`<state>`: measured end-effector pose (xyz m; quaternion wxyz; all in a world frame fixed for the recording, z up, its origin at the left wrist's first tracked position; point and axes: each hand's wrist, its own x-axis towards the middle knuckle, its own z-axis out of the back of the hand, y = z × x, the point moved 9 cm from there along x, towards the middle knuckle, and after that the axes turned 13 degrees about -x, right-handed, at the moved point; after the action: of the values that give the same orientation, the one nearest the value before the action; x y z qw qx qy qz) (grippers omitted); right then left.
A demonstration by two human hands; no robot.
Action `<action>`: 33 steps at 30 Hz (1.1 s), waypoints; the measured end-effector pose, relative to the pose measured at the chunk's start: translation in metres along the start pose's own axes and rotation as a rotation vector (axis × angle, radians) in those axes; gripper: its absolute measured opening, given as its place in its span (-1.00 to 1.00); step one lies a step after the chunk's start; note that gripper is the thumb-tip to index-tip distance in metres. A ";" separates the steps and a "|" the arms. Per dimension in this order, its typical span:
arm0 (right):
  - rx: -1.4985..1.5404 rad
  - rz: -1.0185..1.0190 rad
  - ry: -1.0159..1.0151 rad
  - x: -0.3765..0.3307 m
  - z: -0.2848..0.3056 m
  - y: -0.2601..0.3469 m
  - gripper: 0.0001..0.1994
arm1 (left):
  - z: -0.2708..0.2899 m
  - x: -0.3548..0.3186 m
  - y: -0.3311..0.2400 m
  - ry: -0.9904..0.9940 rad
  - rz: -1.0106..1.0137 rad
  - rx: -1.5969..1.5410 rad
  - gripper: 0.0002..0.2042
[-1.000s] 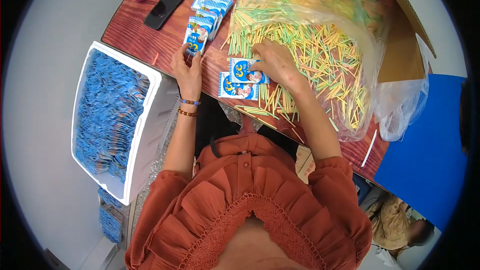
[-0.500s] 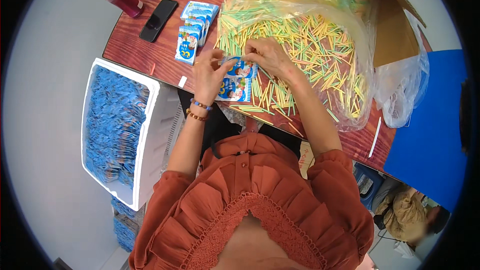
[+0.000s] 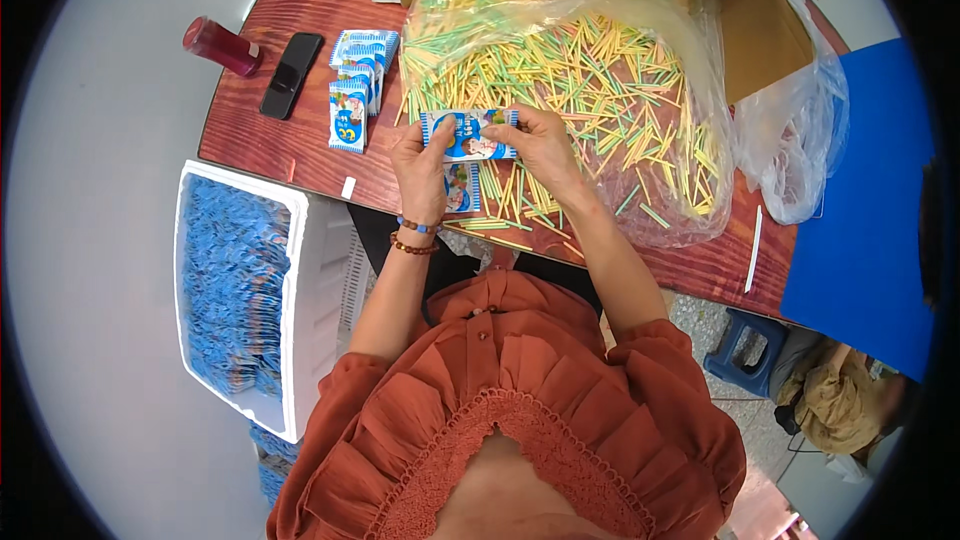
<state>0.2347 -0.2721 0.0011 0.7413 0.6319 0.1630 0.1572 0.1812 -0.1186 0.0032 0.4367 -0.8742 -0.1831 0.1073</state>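
Handling a single blue-and-white packet (image 3: 467, 140) with both hands appears to be the current step. The left hand (image 3: 420, 162) is clamped on the packet's left end, thumb laid across the printed face; the right hand (image 3: 543, 148) pinches the right end between thumb and fingers. The packet spans the gap between the hands, face up, above the near part of the worktop (image 3: 262, 158). Whether its end seams are intact cannot be told at this size. A second packet (image 3: 462, 190) lies just on the body side of the held one, between the two wrists and partly covered. Loose pastel sticks (image 3: 640, 90) spread beyond and to the right of the right hand, some under a clear plastic bag (image 3: 560, 15). Beyond the left hand, to its left, lies a set of overlapping packets (image 3: 350, 112), apart from the fingers. By judgement, the next move calls for keeping one end firmly gripped while the other hand lets go, without creasing the wrapper or brushing the sticks beside the right hand.
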 end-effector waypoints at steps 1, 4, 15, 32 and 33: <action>0.041 -0.019 -0.015 -0.002 0.002 -0.002 -0.91 | 0.000 0.000 0.000 -0.010 -0.031 0.013 -0.89; 0.055 -0.030 -0.041 -0.002 0.008 -0.005 -0.89 | 0.000 -0.002 0.007 -0.024 0.002 -0.032 -0.89; 0.172 -0.023 -0.118 -0.011 0.013 0.010 -0.94 | -0.005 -0.004 0.014 -0.056 0.027 -0.084 -0.89; -0.654 0.561 -0.065 -0.033 0.042 0.080 -0.65 | -0.021 -0.008 0.036 0.008 0.269 -0.228 -0.77; -0.645 0.555 -0.119 -0.032 0.045 0.084 -0.63 | -0.020 -0.007 0.035 0.009 0.270 -0.228 -0.77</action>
<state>0.2235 -0.3132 0.0919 0.8387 0.3954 -0.1136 0.3568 0.1894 -0.1558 -0.0130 0.3170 -0.9353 -0.0731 0.1395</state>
